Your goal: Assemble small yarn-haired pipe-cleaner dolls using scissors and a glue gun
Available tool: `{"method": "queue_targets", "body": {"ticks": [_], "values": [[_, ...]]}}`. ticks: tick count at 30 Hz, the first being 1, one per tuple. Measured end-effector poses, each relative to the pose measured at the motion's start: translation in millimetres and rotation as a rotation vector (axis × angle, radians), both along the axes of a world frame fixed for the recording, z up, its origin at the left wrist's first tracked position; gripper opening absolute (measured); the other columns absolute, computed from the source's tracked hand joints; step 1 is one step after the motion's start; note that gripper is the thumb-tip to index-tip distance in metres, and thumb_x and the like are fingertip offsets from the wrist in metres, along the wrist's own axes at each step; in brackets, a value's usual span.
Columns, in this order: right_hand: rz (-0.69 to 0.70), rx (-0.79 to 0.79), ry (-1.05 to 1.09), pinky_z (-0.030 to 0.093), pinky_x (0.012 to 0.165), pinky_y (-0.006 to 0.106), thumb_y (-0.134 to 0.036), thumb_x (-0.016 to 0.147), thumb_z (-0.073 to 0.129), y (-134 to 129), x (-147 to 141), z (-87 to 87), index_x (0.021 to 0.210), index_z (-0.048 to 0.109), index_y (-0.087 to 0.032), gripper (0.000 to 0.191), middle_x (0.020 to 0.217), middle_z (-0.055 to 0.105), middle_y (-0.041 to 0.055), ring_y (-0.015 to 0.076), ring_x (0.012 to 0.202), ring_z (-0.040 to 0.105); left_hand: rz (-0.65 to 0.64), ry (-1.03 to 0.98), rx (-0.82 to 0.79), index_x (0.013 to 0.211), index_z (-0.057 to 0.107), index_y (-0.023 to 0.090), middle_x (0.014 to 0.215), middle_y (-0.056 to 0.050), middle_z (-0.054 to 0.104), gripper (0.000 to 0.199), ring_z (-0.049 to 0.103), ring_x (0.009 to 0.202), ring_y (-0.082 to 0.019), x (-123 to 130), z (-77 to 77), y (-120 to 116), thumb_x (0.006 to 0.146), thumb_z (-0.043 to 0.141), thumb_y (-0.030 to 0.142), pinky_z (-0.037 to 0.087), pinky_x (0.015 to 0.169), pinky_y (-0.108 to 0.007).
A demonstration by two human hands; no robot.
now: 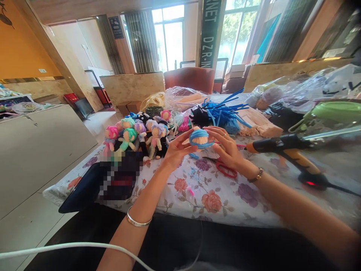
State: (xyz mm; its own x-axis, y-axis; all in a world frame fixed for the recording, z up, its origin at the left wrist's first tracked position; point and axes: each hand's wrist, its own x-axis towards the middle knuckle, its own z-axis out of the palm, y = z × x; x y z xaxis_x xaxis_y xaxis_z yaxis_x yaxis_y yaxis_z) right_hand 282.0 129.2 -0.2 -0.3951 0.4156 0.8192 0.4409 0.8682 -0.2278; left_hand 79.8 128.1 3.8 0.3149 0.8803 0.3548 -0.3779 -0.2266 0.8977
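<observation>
Both my hands hold a small doll head (199, 137), a cream ball wound with blue pipe cleaner, just above the flowered tablecloth (214, 195). My left hand (177, 150) cups it from the left with the fingers closed on it. My right hand (227, 146) grips it from the right and pinches the blue strand. Red-handled scissors (225, 168) lie on the cloth right under my right hand. A pile of blue pipe cleaners (224, 111) lies behind the head.
Several finished yarn-haired dolls (138, 135) stand to the left. A hot glue gun (287, 150) rests on the right, its cord trailing off. Plastic bags (304, 90) crowd the back right, a dark tablet (98, 184) sits at front left, and a white cable (70, 246) crosses my lap.
</observation>
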Motion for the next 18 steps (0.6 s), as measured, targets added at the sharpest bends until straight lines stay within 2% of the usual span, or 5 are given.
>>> {"method": "queue_targets", "body": {"ticks": [5, 11, 15, 18], "values": [[-0.002, -0.017, 0.03, 0.04, 0.103, 0.049, -0.043, 0.095, 0.039, 2, 1, -3.5, 0.127, 0.055, -0.025, 0.04, 0.129, 0.057, 0.0086, 0.025, 0.124, 0.046, 0.004, 0.044, 0.01, 0.118, 0.063, 0.028, 0.126, -0.005, 0.062, 0.069, 0.061, 0.107, -0.027, 1, -3.1, 0, 0.053, 0.084, 0.023, 0.052, 0.086, -0.039], [-0.018, 0.002, 0.021, 0.043, 0.1, 0.048, -0.049, 0.095, 0.036, 3, 1, -6.8, 0.127, 0.055, -0.022, 0.047, 0.124, 0.059, 0.0109, 0.0252, 0.12, 0.05, -0.001, 0.059, 0.007, 0.119, 0.063, 0.026, 0.125, -0.006, 0.062, 0.069, 0.061, 0.104, -0.026, 3, -0.2, -4, 0.054, 0.083, 0.026, 0.054, 0.083, -0.036], [-0.026, -0.012, 0.007, 0.043, 0.099, 0.048, -0.057, 0.093, 0.033, 3, 0, -9.1, 0.128, 0.054, -0.022, 0.054, 0.124, 0.059, 0.0119, 0.0271, 0.12, 0.05, 0.057, 0.07, 0.025, 0.113, 0.067, 0.026, 0.115, -0.004, 0.067, 0.063, 0.062, 0.102, -0.025, 4, 1.0, -6, 0.053, 0.083, 0.023, 0.052, 0.082, -0.035], [-0.017, -0.009, 0.0, 0.043, 0.099, 0.048, -0.055, 0.092, 0.038, 5, 0, -11.7, 0.128, 0.054, -0.022, 0.052, 0.124, 0.058, 0.0119, 0.0275, 0.119, 0.05, 0.124, 0.098, 0.058, 0.111, 0.068, 0.024, 0.109, -0.003, 0.069, 0.061, 0.062, 0.099, -0.023, 6, 1.0, -8, 0.052, 0.084, 0.022, 0.051, 0.084, -0.035]]}}
